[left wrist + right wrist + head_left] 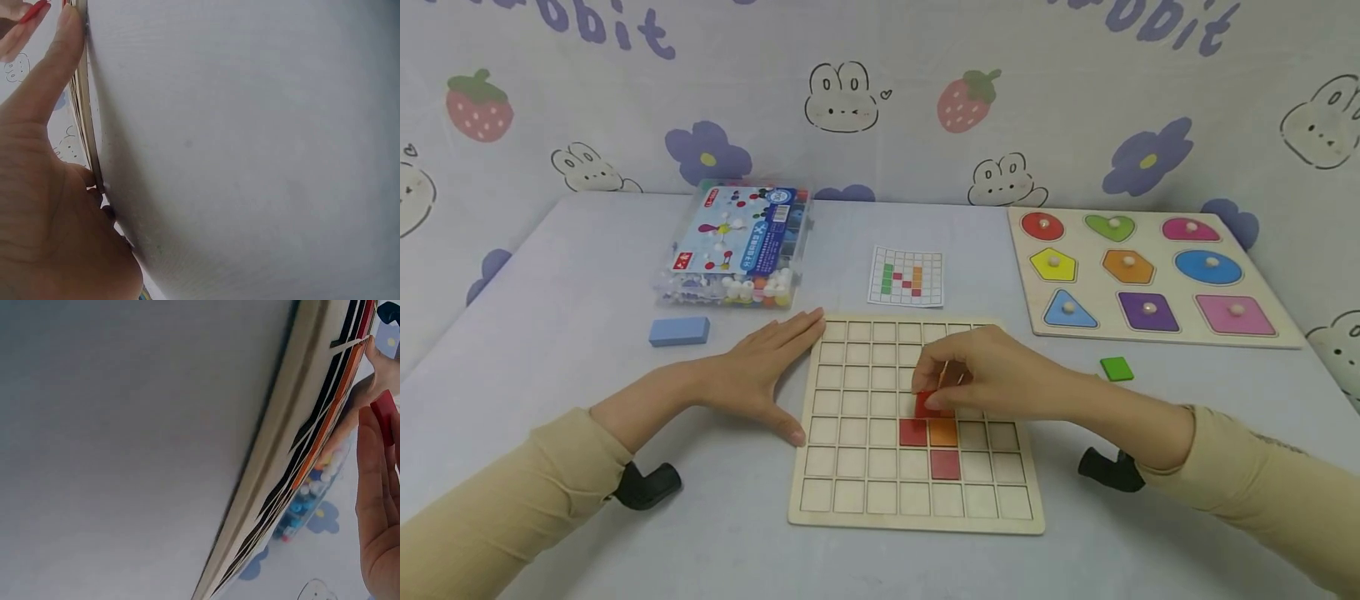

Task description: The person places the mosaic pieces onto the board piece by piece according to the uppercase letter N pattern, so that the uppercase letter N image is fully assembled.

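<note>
My right hand (988, 375) is over the wooden grid board (917, 528), pinching a red square tile (383, 419) between thumb and fingers. In the head view the tile sits just above a row with another red tile (913, 432) and an orange tile (943, 433). One cell lower lies a further red tile (945, 465). More orange shows partly hidden beneath my right hand. My left hand (751, 367) lies spread along the board's left side, its thumb and fingertips touching the edge. The left wrist view shows the thumb (53, 69) against the board's rim.
Behind the board lies a printed pattern card (907, 277) with coloured squares. A green tile (1117, 368) is to the right, below a shape puzzle (1157, 325). On the left are a blue block (679, 332) and a clear box of molecule model parts (733, 242).
</note>
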Tool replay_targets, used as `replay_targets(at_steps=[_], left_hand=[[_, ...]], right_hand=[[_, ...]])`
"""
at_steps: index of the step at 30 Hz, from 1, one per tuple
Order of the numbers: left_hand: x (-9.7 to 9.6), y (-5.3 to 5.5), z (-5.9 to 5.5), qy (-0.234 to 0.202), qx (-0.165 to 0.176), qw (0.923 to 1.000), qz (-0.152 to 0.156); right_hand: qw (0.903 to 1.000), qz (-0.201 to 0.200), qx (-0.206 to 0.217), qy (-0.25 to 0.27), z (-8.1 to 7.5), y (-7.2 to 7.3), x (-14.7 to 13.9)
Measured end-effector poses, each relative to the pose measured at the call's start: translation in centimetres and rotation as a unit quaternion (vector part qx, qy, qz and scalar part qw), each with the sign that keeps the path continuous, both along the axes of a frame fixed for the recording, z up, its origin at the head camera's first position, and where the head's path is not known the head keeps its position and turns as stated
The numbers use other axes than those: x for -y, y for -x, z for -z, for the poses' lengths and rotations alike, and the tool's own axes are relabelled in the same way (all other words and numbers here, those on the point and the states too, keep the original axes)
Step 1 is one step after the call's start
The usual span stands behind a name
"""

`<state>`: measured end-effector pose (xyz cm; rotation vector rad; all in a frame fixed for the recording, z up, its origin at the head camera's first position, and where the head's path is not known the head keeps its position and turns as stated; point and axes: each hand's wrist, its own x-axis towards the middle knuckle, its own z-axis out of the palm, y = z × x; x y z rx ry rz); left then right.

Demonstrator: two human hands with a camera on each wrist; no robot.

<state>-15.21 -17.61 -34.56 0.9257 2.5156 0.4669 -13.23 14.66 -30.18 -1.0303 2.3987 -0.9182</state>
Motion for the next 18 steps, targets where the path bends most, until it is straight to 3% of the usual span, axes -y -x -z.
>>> replay_targets(at_steps=[12,18], left_hand=[[-0.1,-0.1,-0.1,0.002,-0.002,1.0,-0.002],[-0.2,0.0,-0.1,0.002,-0.002,1.0,-0.003]], right_hand=[[0.9982,0.054,-0.019,0.017,-0.9,0.1,2.7],[0.998,0.061,-0.008,0.017,-1.0,0.4,3.8]])
